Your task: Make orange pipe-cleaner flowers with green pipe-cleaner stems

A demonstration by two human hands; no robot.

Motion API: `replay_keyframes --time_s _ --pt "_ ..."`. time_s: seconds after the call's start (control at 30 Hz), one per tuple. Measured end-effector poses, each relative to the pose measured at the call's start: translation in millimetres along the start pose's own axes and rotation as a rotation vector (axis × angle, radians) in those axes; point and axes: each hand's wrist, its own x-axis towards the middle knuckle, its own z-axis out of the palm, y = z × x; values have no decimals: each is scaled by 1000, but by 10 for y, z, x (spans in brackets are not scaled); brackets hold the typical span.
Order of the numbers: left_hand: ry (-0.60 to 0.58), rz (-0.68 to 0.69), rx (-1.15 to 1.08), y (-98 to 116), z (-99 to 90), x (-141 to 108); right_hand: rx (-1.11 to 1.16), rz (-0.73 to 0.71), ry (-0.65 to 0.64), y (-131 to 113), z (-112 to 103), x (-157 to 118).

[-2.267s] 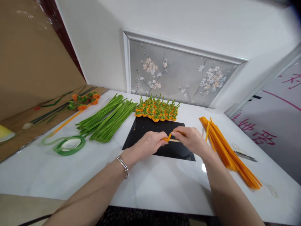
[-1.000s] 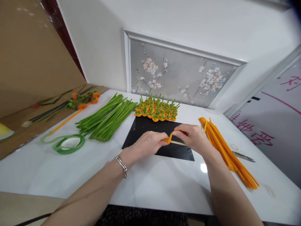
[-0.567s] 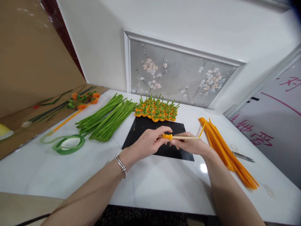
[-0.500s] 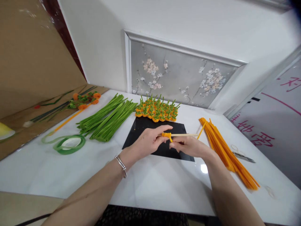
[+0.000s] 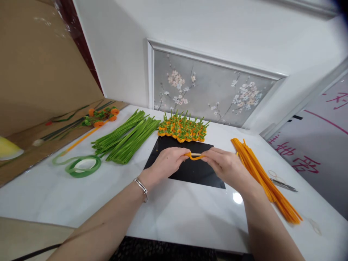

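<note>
Above a black mat (image 5: 190,174), my left hand (image 5: 166,162) pinches one end of a thin wooden stick (image 5: 197,154), with an orange pipe cleaner (image 5: 194,158) wound at that end. My right hand (image 5: 228,166) is closed on the stick's other part and on the pipe cleaner, which sags in a short curve between the two hands. The coils under my left fingertips are mostly hidden. Just behind the mat stand rows of small orange flowers (image 5: 181,130) with green stems pointing up.
Green pipe cleaners (image 5: 130,139) lie left of the mat, beside a roll of green tape (image 5: 95,166). An orange pipe cleaner bundle (image 5: 262,174) and scissors (image 5: 284,185) lie to the right. Orange flowers on stems (image 5: 102,116) rest at the far left. A wall stands behind.
My right hand has risen and turned, now covering the stick's right part. The orange strand, earlier hanging from the coil, now stretches along the stick between both hands.
</note>
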Motion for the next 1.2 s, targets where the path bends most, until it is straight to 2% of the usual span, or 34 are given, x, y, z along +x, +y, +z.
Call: replay_keyframes --time_s 0.1,0.17,0.3,0.43,0.53,0.8,1.03,1.2 --pt "-54 50 -25 -27 23 -1 72 18 127 100 -27 56" --pt "-95 108 -60 -33 44 -3 135 45 146 191 -25 86" --pt "-168 181 -127 28 46 -1 267 169 79 395 46 113" --pt "-123 154 -200 129 -11 0 308 233 -74 491 157 97" --pt "-58 107 -266 155 -39 -3 321 237 -223 448 218 71" --pt "115 -24 -343 104 -38 -2 273 147 -372 233 286 10" --pt "162 2 -120 -3 -41 10 205 48 -335 37 135 -33" --pt "106 72 19 -63 7 -13 119 -27 -205 -48 6 3"
